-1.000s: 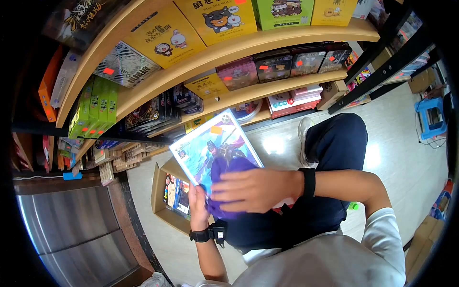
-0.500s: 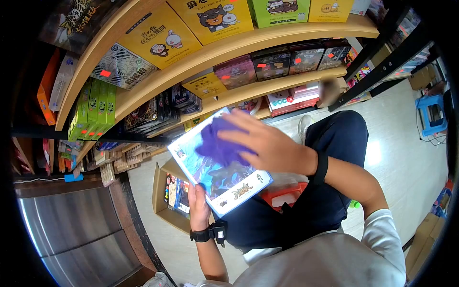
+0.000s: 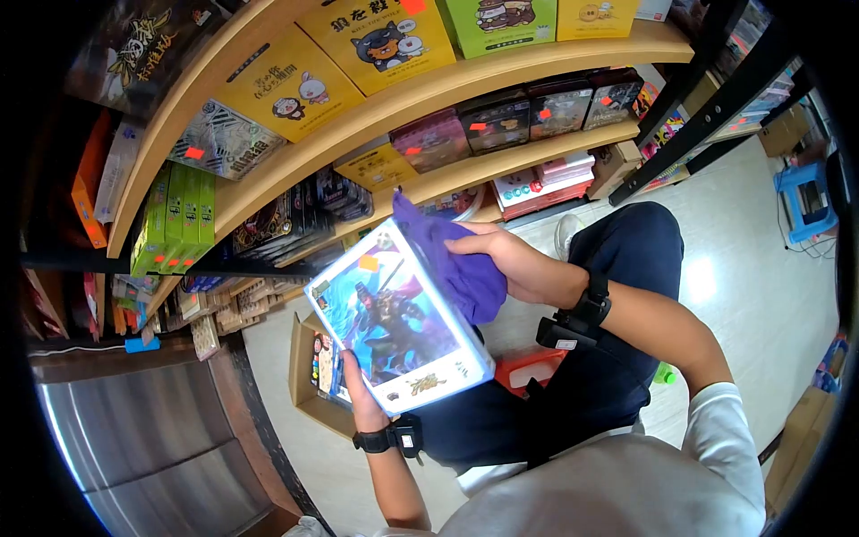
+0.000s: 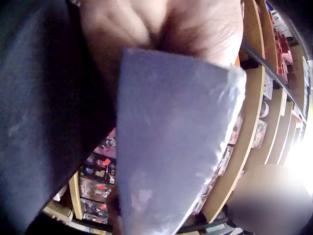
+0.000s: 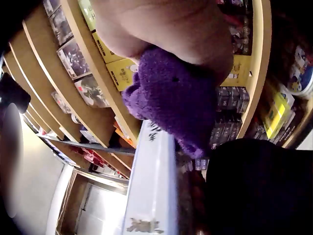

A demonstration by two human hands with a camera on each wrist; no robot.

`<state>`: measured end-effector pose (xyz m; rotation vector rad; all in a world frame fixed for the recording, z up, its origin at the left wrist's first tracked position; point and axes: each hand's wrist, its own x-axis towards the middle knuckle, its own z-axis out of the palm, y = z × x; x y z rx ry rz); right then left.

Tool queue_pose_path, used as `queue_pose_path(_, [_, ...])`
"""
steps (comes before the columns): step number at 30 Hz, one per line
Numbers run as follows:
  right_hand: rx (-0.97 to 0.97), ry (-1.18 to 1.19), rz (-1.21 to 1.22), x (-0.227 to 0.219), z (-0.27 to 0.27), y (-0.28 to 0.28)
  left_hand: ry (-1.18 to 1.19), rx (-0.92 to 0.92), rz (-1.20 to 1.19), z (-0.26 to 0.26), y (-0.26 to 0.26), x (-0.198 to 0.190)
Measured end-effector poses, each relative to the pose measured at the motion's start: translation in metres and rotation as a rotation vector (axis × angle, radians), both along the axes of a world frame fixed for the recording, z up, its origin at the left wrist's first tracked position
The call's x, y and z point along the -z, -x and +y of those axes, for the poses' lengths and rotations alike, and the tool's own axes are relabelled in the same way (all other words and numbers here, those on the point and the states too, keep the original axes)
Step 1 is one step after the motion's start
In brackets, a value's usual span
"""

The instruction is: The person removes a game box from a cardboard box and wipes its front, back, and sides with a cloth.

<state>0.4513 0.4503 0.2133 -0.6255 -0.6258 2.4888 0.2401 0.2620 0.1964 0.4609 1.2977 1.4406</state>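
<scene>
My left hand (image 3: 365,398) grips a shrink-wrapped game box (image 3: 407,353) near its lower left corner, with the thumb on the front. The cover shows an armoured figure on blue and an orange sticker. A plain, shiny face of the box (image 4: 166,132) fills the middle of the left wrist view. In my right hand (image 3: 519,264) is a bunched purple cloth (image 3: 474,291), lying along the box's right edge. The right wrist view shows the cloth (image 5: 176,93) over the end of the white box side (image 5: 151,181); most right fingers are hidden behind it.
Wooden shelves (image 3: 412,98) full of boxed games curve ahead. On the floor at left stands an open cardboard carton (image 3: 304,403) with items inside. A red object (image 3: 514,374) lies between the person's legs, and a blue stool (image 3: 805,210) stands far right.
The purple cloth has moved from wiping across the box's front to its right edge, uncovering the cover picture. The box has shifted slightly left and down, tilting in the left hand.
</scene>
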Motion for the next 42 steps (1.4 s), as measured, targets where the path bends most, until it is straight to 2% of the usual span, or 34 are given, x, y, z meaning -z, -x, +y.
queue_pose_path(1, [-0.02, 0.024, 0.059, -0.003, -0.002, -0.001, 0.035, -0.094, -0.011, 0.001, -0.002, -0.002])
queue_pose_path(4, [-0.11, 0.055, 0.254, -0.005, -0.008, -0.005, -0.024, -0.194, -0.114, 0.008, -0.009, -0.006])
queue_pose_path(5, [-0.138, 0.055, 0.297, -0.009, -0.01, -0.009, -0.005, -0.15, -0.085, 0.007, -0.004, -0.001])
queue_pose_path(6, [-0.164, 0.055, 0.341, -0.012, -0.013, -0.01, 0.087, -0.119, 0.117, -0.004, 0.015, 0.023])
queue_pose_path(7, [-0.195, -0.001, 0.351, -0.01, -0.017, -0.011, 0.007, -0.053, 0.008, -0.009, 0.024, 0.034])
queue_pose_path(8, [-0.229, -0.038, 0.381, -0.012, -0.022, -0.011, -0.088, 0.052, -0.198, -0.022, 0.037, 0.052])
queue_pose_path(9, [-0.262, -0.077, 0.411, -0.016, -0.027, -0.012, -0.151, 0.163, -0.403, -0.022, 0.038, 0.051])
queue_pose_path(11, [-0.341, -0.155, 0.454, -0.022, -0.031, -0.011, -0.246, 0.269, -0.635, -0.02, 0.036, 0.048])
queue_pose_path(14, [-0.28, -0.229, 0.397, -0.022, -0.028, -0.009, -0.287, 0.338, -0.803, -0.004, 0.022, 0.029])
queue_pose_path(18, [-0.005, -0.038, 0.457, -0.01, -0.012, -0.004, -0.284, 0.361, -0.869, 0.015, 0.005, 0.0])
queue_pose_path(20, [0.083, -0.025, 0.496, -0.014, -0.008, -0.006, -0.269, 0.354, -0.881, 0.022, -0.002, -0.011])
queue_pose_path(24, [0.104, -0.007, 0.513, -0.015, -0.007, -0.007, -0.232, 0.348, -0.979, 0.024, -0.007, -0.01])
queue_pose_path(25, [0.086, -0.01, 0.486, -0.015, -0.008, -0.008, -0.348, 0.419, -1.055, 0.023, -0.003, 0.006])
queue_pose_path(28, [0.066, -0.039, 0.427, -0.015, -0.011, -0.006, -0.31, 0.403, -0.988, 0.018, 0.001, 0.009])
queue_pose_path(30, [0.068, -0.07, 0.419, -0.012, -0.01, -0.005, -0.248, 0.378, -0.799, 0.018, 0.013, 0.016])
queue_pose_path(31, [0.068, -0.037, 0.418, -0.015, -0.009, -0.006, -0.374, 0.432, -0.689, 0.024, 0.001, -0.002])
queue_pose_path(32, [0.075, -0.026, 0.414, -0.017, -0.009, -0.006, -0.223, 0.138, -0.485, -0.015, 0.031, 0.034])
queue_pose_path(34, [0.091, -0.003, 0.404, -0.02, -0.008, -0.005, 0.011, -0.056, -0.058, -0.006, -0.005, -0.004])
queue_pose_path(35, [0.092, -0.021, 0.377, -0.019, -0.009, -0.005, -0.006, -0.045, -0.089, -0.007, -0.004, -0.001])
queue_pose_path(37, [0.092, -0.058, 0.326, -0.016, -0.009, -0.003, 0.025, -0.082, -0.007, -0.003, -0.007, -0.006])
queue_pose_path(42, [0.193, -0.565, -0.129, 0.002, -0.01, 0.005, 0.062, -0.172, 0.3, 0.008, -0.02, -0.022])
